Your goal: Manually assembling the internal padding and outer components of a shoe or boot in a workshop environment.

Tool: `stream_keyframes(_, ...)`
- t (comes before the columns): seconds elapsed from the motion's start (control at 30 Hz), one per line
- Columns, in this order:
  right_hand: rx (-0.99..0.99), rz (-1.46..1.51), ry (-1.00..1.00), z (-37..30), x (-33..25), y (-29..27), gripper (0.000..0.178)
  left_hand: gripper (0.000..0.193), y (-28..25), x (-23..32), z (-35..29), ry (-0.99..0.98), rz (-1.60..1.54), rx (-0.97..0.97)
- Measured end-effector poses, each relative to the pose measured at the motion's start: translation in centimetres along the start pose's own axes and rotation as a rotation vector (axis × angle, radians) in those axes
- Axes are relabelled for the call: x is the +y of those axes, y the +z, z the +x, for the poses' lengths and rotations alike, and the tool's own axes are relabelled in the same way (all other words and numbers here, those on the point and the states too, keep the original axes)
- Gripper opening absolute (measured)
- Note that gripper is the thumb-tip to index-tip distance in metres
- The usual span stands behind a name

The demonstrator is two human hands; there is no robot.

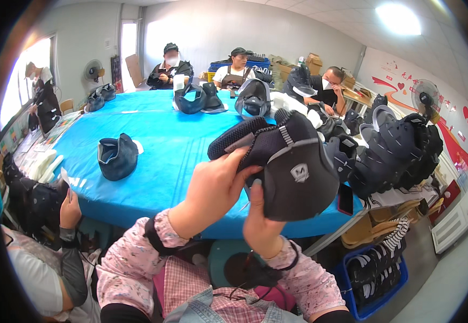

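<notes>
Both of my hands hold up a black shoe upper (pixel 306 183) with a padded mesh collar, a grey edge strip and a small shield-shaped badge. My left hand (pixel 210 185) pinches its padded edge at the left. From below, my right hand (pixel 261 220) grips it with the thumb on the outer face; its other fingers are mostly hidden behind the upper. To the left on the table stands another black shoe upper (pixel 117 157), apart from my hands.
A blue-covered table (pixel 158 188) spreads before me. Many black uppers (pixel 390 151) are piled at the right, beside a phone (pixel 345 199). Below right stands a blue crate (pixel 360 312) with black-and-white pieces. A co-worker's hand (pixel 70 209) is at the left; several people sit across.
</notes>
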State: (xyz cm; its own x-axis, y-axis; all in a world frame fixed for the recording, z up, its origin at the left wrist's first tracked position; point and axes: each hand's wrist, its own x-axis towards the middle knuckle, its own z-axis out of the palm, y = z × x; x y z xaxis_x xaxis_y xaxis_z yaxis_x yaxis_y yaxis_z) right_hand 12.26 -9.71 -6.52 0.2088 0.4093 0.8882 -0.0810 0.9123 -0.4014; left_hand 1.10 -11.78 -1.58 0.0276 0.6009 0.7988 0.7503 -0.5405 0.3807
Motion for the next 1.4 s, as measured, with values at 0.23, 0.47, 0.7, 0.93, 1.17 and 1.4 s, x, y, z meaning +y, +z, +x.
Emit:
stream_keyframes(0.23, -0.169, 0.647, 0.699, 5.0, -1.5, -3.7, 0.021, 0.031, -4.2, -2.2, 2.7, -0.196, -0.787, -0.579)
stream_keyframes(0.47, -0.203, 0.655, 0.841, 4.3, 0.8, -2.0, 0.025, 0.024, -2.0, -2.6, 0.9, -0.150, -0.202, -0.186)
stream_keyframes(0.7, 0.089, 0.080, 0.275, 1.3, 6.5, -0.1, 0.019, 0.018, 2.9, 0.5, 0.1, -0.077, 0.202, -0.139)
stream_keyframes(0.93, -0.298, 0.682, 0.788, 3.7, 2.4, -3.2, 0.031, 0.050, -2.8, -4.2, 3.0, -0.341, -0.628, -0.494)
stream_keyframes(1.17, -0.344, 1.135, 1.117, 6.1, 2.5, -6.5, 0.043, 0.049, -3.5, -2.3, 2.8, -0.324, -0.472, -0.645)
stream_keyframes(1.4, -0.164, 0.615, 0.854, 5.7, -0.4, -5.7, 0.030, 0.028, -1.7, -5.0, 2.0, -0.279, -0.628, -0.610)
